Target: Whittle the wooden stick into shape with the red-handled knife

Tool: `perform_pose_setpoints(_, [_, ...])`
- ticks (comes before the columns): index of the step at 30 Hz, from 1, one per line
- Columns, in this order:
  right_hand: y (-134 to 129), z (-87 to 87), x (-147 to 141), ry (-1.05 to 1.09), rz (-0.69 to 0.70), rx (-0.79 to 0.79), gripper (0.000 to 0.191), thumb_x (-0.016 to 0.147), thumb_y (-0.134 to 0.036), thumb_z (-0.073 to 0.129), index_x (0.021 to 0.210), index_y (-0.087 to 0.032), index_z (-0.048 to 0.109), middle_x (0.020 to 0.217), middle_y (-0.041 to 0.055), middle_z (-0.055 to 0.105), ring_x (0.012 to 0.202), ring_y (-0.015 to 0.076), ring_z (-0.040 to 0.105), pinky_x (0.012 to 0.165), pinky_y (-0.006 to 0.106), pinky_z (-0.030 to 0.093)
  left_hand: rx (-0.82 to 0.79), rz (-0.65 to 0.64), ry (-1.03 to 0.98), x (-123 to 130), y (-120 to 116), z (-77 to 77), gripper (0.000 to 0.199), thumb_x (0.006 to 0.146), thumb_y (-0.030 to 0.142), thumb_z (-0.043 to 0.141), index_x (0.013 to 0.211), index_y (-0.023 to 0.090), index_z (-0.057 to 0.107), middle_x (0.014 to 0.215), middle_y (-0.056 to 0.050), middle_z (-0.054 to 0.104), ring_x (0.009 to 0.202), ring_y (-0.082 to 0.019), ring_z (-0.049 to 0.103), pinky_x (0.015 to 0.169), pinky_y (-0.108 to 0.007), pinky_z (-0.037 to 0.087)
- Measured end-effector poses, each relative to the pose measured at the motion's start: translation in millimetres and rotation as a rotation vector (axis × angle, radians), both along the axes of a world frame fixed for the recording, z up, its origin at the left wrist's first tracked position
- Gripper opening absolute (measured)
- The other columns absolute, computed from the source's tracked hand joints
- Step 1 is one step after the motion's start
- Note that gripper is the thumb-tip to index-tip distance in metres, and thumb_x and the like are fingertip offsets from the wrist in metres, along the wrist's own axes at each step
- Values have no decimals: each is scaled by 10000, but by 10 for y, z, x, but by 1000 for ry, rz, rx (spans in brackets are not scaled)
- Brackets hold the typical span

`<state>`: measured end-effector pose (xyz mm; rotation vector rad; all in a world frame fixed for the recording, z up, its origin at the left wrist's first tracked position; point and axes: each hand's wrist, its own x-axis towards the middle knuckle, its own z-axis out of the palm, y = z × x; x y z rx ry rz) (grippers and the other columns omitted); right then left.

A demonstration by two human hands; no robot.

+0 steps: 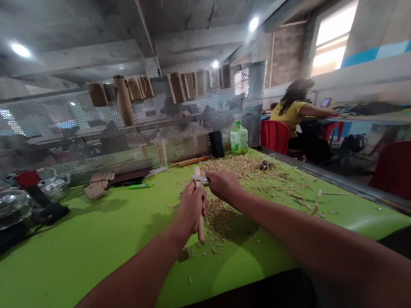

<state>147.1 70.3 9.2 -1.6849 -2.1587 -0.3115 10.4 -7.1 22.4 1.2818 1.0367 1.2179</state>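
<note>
My left hand (192,205) is wrapped round a pale wooden stick (200,228), which sticks out above and below the fist over the green table. Closed on a knife is my right hand (224,185); the fingers cover its handle. The knife's short blade (200,178) lies across the upper part of the stick, close to my left thumb. Beneath and beyond both hands, wood shavings (244,165) are spread over the green tabletop (108,251).
A perforated metal screen (193,118) with wooden pieces stands behind. Before it are a green bottle (239,140) and a black box (216,144). A cordless drill (38,197) and shiny pots (0,209) sit left. A person in yellow (286,109) sits at another table, right.
</note>
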Motion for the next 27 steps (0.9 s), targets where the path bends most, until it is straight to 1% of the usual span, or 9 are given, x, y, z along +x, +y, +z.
perform_pose_setpoints(4, [54, 30, 80, -6, -52, -13, 306, 970, -246, 412, 1046, -227, 708, 966, 98, 752, 881, 215, 684, 733, 274, 413, 22, -48, 39, -1, 25, -37, 116, 866, 250, 490, 777, 224, 421, 499, 98, 365, 360, -54, 286, 364, -170, 242])
perform_pose_setpoints(10, [149, 69, 185, 24, -42, 30, 326, 961, -247, 422, 1072, -200, 724, 1018, 131, 747, 969, 236, 683, 810, 291, 435, 22, -63, 70, -6, -15, -3, 63, 877, 240, 491, 841, 217, 444, 547, 99, 386, 360, -48, 291, 344, -167, 237])
perform_pose_setpoints(12, [231, 80, 351, 137, -152, -32, 344, 960, -241, 426, 1111, -197, 731, 1058, 142, 743, 1004, 243, 681, 831, 296, 443, 25, -112, 97, 8, -126, 9, 71, 894, 259, 502, 935, 202, 506, 560, 95, 411, 366, -48, 297, 344, -168, 252])
perform_pose_setpoints(15, [358, 97, 720, 332, -436, -151, 371, 944, -189, 426, 1130, -116, 739, 1087, 204, 729, 1004, 286, 689, 803, 319, 462, 74, -313, 122, 28, -282, 3, 302, 924, 351, 527, 1175, 185, 544, 572, 91, 440, 381, -57, 323, 357, -176, 308])
perform_pose_setpoints(17, [413, 101, 895, 371, -493, -140, 399, 947, -174, 407, 1169, -66, 721, 1120, 242, 711, 1025, 305, 683, 809, 332, 460, 123, -370, 89, 13, -279, -11, 357, 927, 391, 532, 1222, 191, 540, 567, 96, 436, 383, -61, 323, 365, -181, 331])
perform_pose_setpoints(19, [441, 94, 909, 445, -427, -67, 416, 968, -220, 393, 1172, -59, 718, 1101, 233, 716, 1006, 284, 682, 812, 317, 452, 199, -315, 60, -36, -177, -23, 293, 918, 408, 547, 1108, 186, 574, 569, 92, 434, 393, -58, 330, 377, -180, 343])
perform_pose_setpoints(21, [451, 70, 774, 561, -260, 6, 412, 962, -277, 413, 1135, -85, 735, 1013, 181, 740, 925, 244, 686, 791, 290, 454, 270, -247, 25, -106, -36, -28, 273, 911, 433, 558, 1000, 177, 584, 607, 74, 467, 413, -56, 360, 393, -186, 353])
perform_pose_setpoints(25, [449, -12, 431, 730, 134, 88, 345, 874, -307, 491, 1028, -159, 761, 839, 51, 738, 773, 189, 652, 742, 265, 475, 317, -235, -82, -208, 118, -18, 330, 886, 450, 615, 1054, 166, 617, 757, 16, 587, 548, -76, 498, 539, -215, 441])
perform_pose_setpoints(27, [445, -61, 366, 760, 242, 95, 308, 838, -305, 514, 944, -162, 766, 796, 29, 724, 754, 180, 637, 742, 267, 480, 333, -246, -118, -225, 124, -20, 315, 867, 424, 660, 1047, 167, 648, 820, -5, 612, 646, -92, 541, 650, -236, 471])
